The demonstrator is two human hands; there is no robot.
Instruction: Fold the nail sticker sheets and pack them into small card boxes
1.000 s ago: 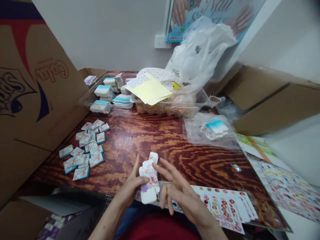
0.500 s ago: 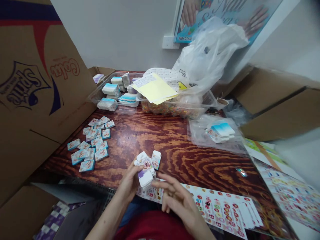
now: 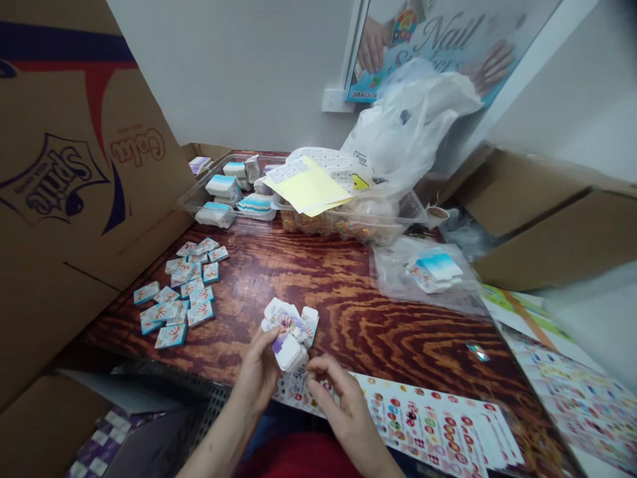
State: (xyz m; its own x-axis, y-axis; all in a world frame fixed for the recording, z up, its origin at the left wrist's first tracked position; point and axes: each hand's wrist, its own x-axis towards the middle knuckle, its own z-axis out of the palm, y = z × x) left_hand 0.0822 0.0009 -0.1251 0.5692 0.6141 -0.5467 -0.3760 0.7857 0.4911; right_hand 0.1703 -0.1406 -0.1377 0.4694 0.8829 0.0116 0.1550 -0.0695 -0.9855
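My left hand [image 3: 261,370] is closed round a stack of small flat folded cartons [image 3: 290,353], white and purple with a printed picture, held over the table's front edge. The thumb lies on top of the stack. Just right of its lower edge is my right hand [image 3: 344,401], fingers curled, with thumb and index fingertip slightly apart and nothing visible between them. Behind the stack, a white and blue carton [image 3: 310,320] shows on the table. Under both hands lie long sticker sheets [image 3: 423,421] with colourful round prints, fanned out to the right.
Several small filled boxes [image 3: 185,292] lie grouped at the left beside a big cardboard box [image 3: 74,153]. Clear trays [image 3: 239,214] with carton bundles stand at the back. A plastic bag [image 3: 403,133] and yellow paper [image 3: 308,188] rest over another tray. Blue cartons [image 3: 438,269] sit on plastic at right.
My right hand's fingers have drawn in from outstretched to curled beside the stack. The left hand and its cartons have shifted slightly left; the camera view has tilted up a little.
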